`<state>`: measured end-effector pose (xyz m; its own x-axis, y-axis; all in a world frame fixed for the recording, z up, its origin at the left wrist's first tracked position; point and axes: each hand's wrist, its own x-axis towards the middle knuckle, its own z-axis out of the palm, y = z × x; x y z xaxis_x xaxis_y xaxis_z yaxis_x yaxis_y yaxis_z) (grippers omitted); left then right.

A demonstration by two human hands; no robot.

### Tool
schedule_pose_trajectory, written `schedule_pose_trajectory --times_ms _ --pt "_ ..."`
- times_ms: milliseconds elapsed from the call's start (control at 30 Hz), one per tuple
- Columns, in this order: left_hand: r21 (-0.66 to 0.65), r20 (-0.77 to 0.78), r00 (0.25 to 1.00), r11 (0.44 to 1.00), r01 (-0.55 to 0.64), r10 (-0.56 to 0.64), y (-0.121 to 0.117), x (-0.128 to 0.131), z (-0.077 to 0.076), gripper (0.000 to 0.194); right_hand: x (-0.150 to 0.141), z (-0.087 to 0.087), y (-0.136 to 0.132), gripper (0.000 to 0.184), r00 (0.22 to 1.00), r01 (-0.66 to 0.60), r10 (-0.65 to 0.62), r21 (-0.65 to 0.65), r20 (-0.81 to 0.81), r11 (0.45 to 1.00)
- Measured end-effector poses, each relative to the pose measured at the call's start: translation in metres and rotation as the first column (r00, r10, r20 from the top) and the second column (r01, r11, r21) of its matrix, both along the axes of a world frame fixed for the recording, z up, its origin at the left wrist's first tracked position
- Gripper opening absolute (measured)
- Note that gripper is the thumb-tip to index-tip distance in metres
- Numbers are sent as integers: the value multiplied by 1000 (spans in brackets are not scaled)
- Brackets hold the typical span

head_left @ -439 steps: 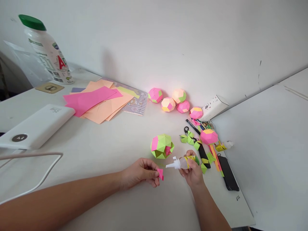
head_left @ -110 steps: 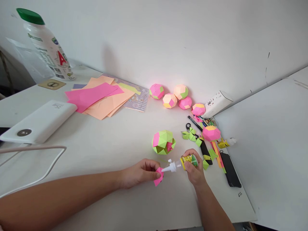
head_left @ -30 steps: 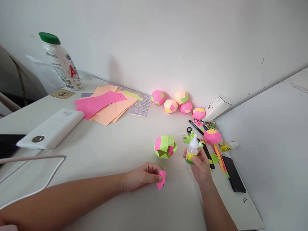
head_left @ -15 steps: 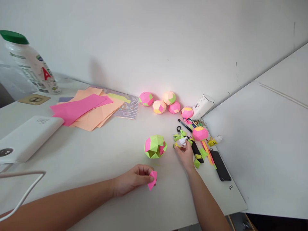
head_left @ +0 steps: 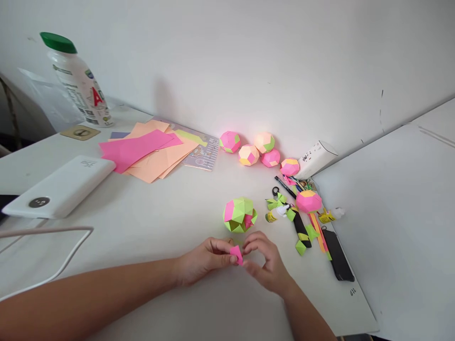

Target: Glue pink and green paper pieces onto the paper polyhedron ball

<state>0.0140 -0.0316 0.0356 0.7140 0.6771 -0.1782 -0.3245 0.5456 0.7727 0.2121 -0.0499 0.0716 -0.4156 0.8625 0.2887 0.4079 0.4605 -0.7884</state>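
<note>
The left hand (head_left: 206,259) pinches the pink paper (head_left: 236,255) above the table (head_left: 170,298), toward its near edge; the right hand (head_left: 268,265), fingers parted, is perhaps touching it. Light and easily creased, it wants an edge grip.

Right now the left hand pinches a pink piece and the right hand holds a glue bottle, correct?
No: the head view shows the right hand empty and the nearer glue bottle lying on the table. The left hand does pinch the pink piece.
</note>
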Motion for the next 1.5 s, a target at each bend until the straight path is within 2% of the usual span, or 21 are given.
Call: schedule_pose_trajectory --times_ms 267,367,467,533,600,667,733,800,867,933,1000,1033,1067,1100,1167,1200,1233,1300,1333,1400,1500 --pt "-5 60 998 1000 -2 3 0 2 2 17 -8 -13 -4 5 997 25 -28 -42 -77 999" --pt "-2 20 1000 1000 -21 21 -1 3 -1 23 -5 -11 -3 6 996 29 -34 -52 -87 998" --pt "6 -55 996 997 -73 73 -2 4 -8 33 2 -6 0 10 981 114 -127 -96 -147 989" --pt "115 -136 986 990 -85 100 -2 4 -13 38 5 -4 2 14 965 134 -173 -193 -199 972" --pt "303 -208 966 949 -87 154 -4 3 -16 44 6 -4 4 18 960 111 -180 -297 -216 949" --pt "496 -245 937 863 -98 248 -5 1 -16 49 4 -6 4 20 968 99 -169 -335 -188 937" --pt "630 -247 906 767 -119 344 -5 -1 -13 55 2 -10 4 20 978 109 -158 -313 -137 944" --pt "693 -245 877 707 -140 413 -3 -3 -9 59 -1 -15 4 19 986 109 -138 -270 -91 957" --pt "709 -234 836 676 -203 496 0 -5 -6 60 -3 -17 5 18 991 95 -115 -233 -75 968" --pt "707 -214 762 635 -310 611 4 -8 -4 60 -4 -17 6 18 990 72 -98 -232 -105 970" --pt "687 -214 667 595 -417 714 9 -10 -4 55 -3 -14 7 20 978 26 -83 -284 -190 959" --pt "659 -234 638 602 -450 733 12 -11 -5 49 -2 -12 7 20 967 -8 -76 -327 -244 945" --pt "612 -264 640 638 -467 722 14 -11 -5 43 0 -10 6 21 951 -50 -71 -376 -302 925" --pt "542 -286 683 702 -463 672 16 -10 -6 40 1 -8 5 22 930 -96 -69 -421 -361 902" --pt "359 -220 853 852 -381 474 18 -8 -5 45 1 -8 1 23 880 -178 -83 -487 -467 855" --pt "277 -123 934 915 -293 336 18 -6 -4 48 0 -8 -2 24 857 -208 -91 -503 -506 839" --pt "220 6 979 955 -202 205 17 -4 -3 51 -1 -9 -4 25 840 -233 -93 -509 -535 828" --pt "173 222 975 985 -31 -8 16 0 1 52 -6 -10 -9 26 825 -279 -71 -514 -561 811" --pt "152 282 958 988 11 -54 15 1 3 51 -8 -11 -10 26 822 -304 -51 -513 -568 803" --pt "107 318 945 993 52 -84 14 1 6 49 -12 -9 -12 25 810 -357 -18 -517 -586 778" --pt "63 244 969 997 34 -49 15 -3 8 52 -9 -3 -12 25 807 -389 -20 -556 -591 735"
